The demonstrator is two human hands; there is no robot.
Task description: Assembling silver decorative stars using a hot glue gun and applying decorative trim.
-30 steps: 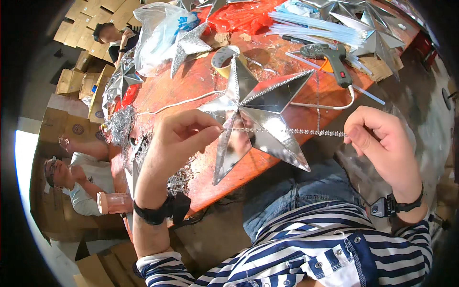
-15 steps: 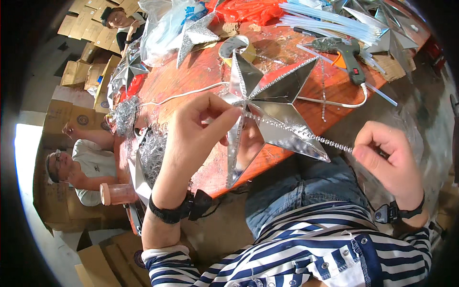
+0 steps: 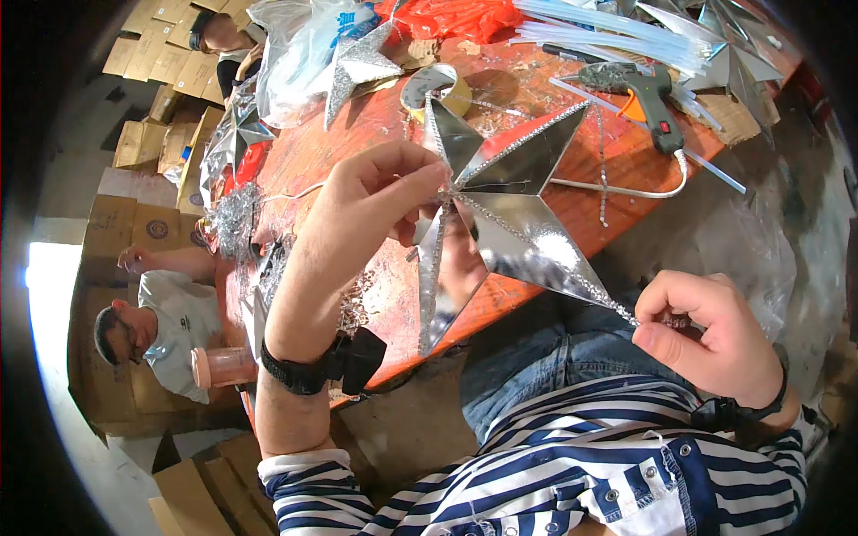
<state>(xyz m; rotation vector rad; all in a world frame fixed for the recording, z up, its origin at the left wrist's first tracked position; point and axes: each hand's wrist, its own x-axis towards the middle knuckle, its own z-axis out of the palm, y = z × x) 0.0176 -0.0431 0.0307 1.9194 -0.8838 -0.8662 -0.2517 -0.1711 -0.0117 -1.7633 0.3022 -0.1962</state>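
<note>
A shiny silver five-pointed star (image 3: 523, 223) with raised facets is held above the table's near edge. Sparkly rhinestone trim lines several of its ridges. My left hand (image 3: 380, 192) is closed in a pinch at the star's centre, on the inner end of a strip of rhinestone trim (image 3: 615, 307); its fingertips partly hide that spot. The strip runs down the ridge of the lower right point and past the tip. There my right hand (image 3: 710, 335) pinches the strip's other end, some of it tucked in the fingers.
On the red table (image 3: 357, 147) lie a green glue gun (image 3: 663, 112) with white cord, a tape roll (image 3: 454, 94), clear glue sticks (image 3: 617, 40), a glittery star (image 3: 357, 67) and a red plastic bag (image 3: 456, 20). A lidded jar (image 3: 228, 367) stands left, near a seated person (image 3: 170, 317).
My right hand has moved down and slightly left, bringing the strip down along the point's ridge to the tip. My left hand has shifted slightly upward at the star's centre.
</note>
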